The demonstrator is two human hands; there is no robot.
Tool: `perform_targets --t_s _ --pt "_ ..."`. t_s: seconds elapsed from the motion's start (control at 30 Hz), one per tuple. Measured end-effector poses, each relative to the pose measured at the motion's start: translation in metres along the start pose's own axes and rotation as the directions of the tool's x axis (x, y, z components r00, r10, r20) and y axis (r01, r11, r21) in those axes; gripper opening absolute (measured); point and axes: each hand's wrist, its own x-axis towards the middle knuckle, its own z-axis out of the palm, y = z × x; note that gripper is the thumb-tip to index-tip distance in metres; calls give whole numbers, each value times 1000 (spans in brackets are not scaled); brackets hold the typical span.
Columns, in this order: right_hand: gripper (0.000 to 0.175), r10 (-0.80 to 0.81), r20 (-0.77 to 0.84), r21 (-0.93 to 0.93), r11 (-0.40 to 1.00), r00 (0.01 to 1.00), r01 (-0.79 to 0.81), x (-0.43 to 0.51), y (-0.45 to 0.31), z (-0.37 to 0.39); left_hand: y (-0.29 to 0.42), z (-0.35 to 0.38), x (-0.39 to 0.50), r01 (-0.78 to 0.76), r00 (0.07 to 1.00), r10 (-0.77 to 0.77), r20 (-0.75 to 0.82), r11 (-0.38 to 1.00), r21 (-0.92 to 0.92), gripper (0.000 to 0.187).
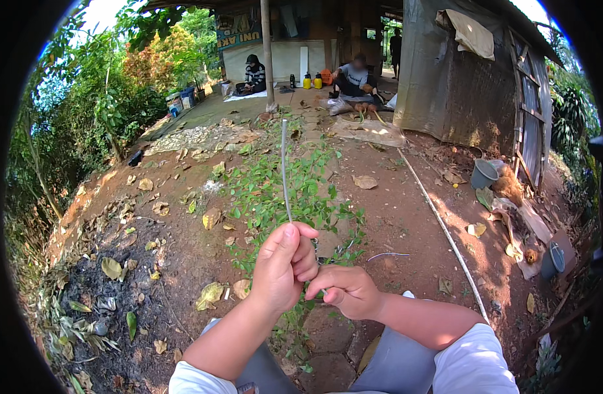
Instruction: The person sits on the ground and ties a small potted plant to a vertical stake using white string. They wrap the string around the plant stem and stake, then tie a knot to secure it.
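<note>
My left hand [285,266] is closed around a length of grey wire [284,172], which rises from the fist, slightly bent. Close beside it, my right hand [348,291] pinches with thumb and forefinger; a short grey end shows at the thumb, and the fingers hide how it joins the rest. Both hands touch or nearly touch in front of my knees. Behind and below them spreads a leafy green plant [262,192], its base partly covered by my hands. A small dark metal object [322,260] shows just past my fingers, too hidden to name.
A thin piece of wire [387,255] lies on the soil at right. Beyond it runs a long pale pole [444,226]. Grey buckets [484,174] stand near the shed wall [449,93]. Two people sit under the roof, and another figure stands farther back.
</note>
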Motion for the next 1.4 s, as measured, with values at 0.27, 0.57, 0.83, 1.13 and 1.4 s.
perform_targets --t_s 0.27,0.57,0.83,1.13,1.4 --pt "37 94 -20 187 978 995 -89 -4 10 9 -1 0 2 -26 999 33 -32 983 184 29" --pt "41 298 -39 374 889 954 -263 -3 20 17 -6 -11 11 -145 984 171 -52 933 330 30" --pt "39 453 -5 567 736 891 -371 -2 27 22 -12 -22 16 -233 951 310 -20 755 613 22" --pt "37 538 73 591 655 839 -471 -10 38 18 -18 -22 17 -359 901 402 160 486 797 22" --pt "34 587 170 592 581 791 -559 -12 41 14 -18 -25 19 -460 865 372 336 322 827 14"
